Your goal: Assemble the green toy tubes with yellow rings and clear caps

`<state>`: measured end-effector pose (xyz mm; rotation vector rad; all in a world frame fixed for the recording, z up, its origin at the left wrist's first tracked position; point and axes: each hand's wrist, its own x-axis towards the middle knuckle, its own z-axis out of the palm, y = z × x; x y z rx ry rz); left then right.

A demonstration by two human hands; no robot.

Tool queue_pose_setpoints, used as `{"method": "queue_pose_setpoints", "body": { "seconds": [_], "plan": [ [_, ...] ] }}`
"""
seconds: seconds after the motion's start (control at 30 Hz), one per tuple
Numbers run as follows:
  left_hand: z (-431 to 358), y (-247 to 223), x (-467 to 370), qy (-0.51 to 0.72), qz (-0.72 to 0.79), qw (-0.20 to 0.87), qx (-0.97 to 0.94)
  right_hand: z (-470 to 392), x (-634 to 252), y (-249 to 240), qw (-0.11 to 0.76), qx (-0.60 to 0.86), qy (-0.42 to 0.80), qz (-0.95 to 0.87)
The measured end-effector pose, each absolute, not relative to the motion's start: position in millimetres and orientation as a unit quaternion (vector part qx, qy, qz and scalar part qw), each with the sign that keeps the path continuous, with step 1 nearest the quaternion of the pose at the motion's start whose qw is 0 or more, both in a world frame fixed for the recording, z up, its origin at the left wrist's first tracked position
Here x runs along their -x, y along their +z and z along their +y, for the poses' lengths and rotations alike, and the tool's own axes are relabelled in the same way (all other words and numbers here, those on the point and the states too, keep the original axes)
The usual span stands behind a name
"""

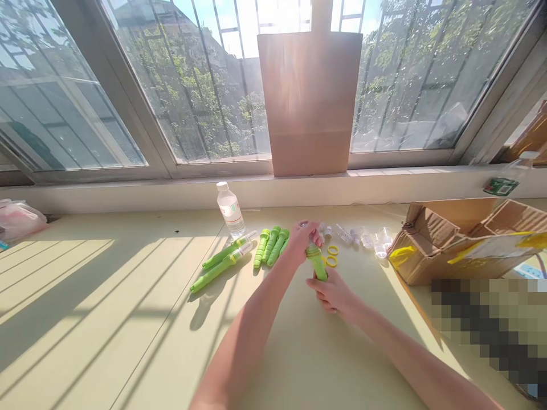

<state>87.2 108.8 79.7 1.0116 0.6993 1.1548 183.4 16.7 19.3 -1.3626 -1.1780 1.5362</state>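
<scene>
My right hand (333, 293) grips the lower end of a green plastic handle (317, 263) held upright over the table. My left hand (304, 236) is closed over its top end, fingers on a small clear part there. Just left lie several loose green handles (270, 246) side by side, and two longer assembled green sticks with clear tips (224, 261). Two yellow rings (332, 255) lie on the table right beside my hands. A row of small clear plastic pieces (365, 238) sits beyond them.
A plastic water bottle (229, 209) stands near the windowsill. An open cardboard box (465, 239) sits at the right. A brown paper bag (310, 102) leans against the window. A pink plastic bag (17, 219) lies at the far left. The table (106, 296) is pale yellow-green.
</scene>
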Motion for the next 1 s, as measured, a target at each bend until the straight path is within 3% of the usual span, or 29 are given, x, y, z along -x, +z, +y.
{"method": "queue_pose_setpoints", "body": {
  "seconds": [0.07,0.3,0.5,0.7,0.87,1.0],
  "plan": [
    [110,80,-86,0.494,0.299,0.667,-0.470,17,-183,15,0.345,0.517,0.649,-0.438],
    [106,92,-75,0.359,0.322,0.650,-0.588,19,-185,-4,0.441,0.463,0.614,-0.463],
    [111,104,-50,0.283,0.357,0.618,-0.641,17,-183,1,0.449,0.406,0.635,-0.481],
    [122,119,-14,0.293,0.517,0.415,-0.689,14,-179,7,0.436,0.426,0.627,-0.486],
    [137,111,22,0.186,0.698,0.183,-0.666,14,-177,3,0.427,0.437,0.616,-0.497],
    [144,99,36,0.097,0.751,0.157,-0.634,16,-177,1,0.425,0.431,0.615,-0.505]
  ]
}}
